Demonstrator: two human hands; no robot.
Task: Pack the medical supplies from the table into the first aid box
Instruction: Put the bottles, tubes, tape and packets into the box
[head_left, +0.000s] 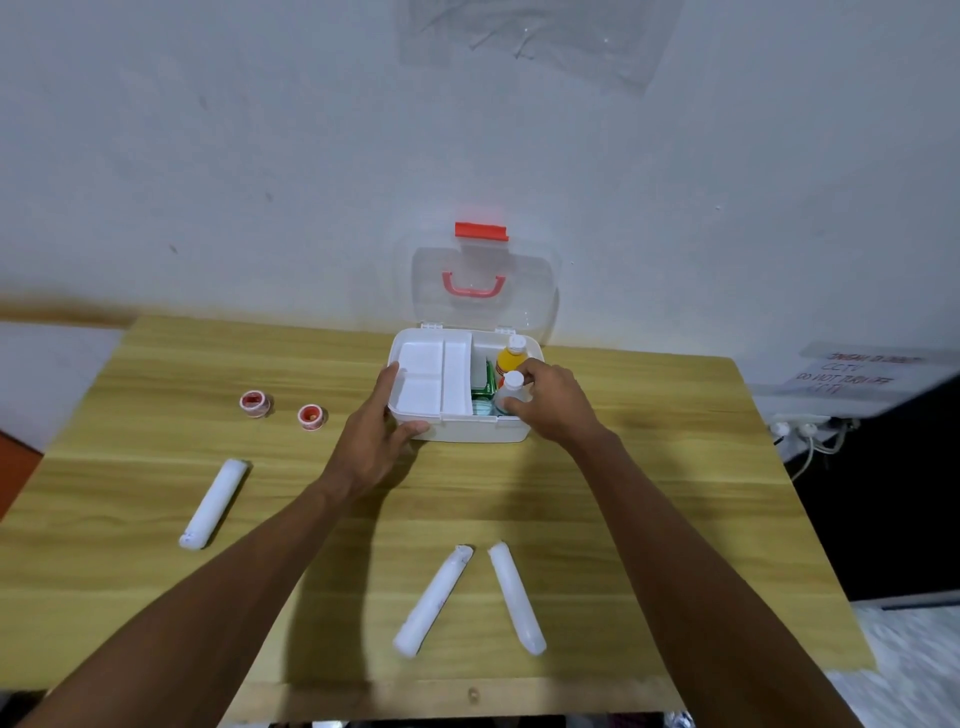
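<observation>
The white first aid box (467, 430) stands open at the table's far middle, its clear lid (485, 312) with a red handle leaning up against the wall. A white divided tray (431, 382) fills its left half. In the right half stand a yellow bottle (511, 358) and a clear white-capped bottle (510, 395), next to a green packet (485, 389). My left hand (382, 426) grips the box's left front corner. My right hand (553, 402) is closed around the clear bottle. On the table lie three white rolled bandages (214, 503) (434, 600) (517, 597) and two small red tape rolls (255, 403) (312, 417).
The wooden table (649, 509) ends at its right edge near a dark cabinet and a power strip with cables (802, 434). The wall rises directly behind the box. A sign with writing (852, 376) lies at far right.
</observation>
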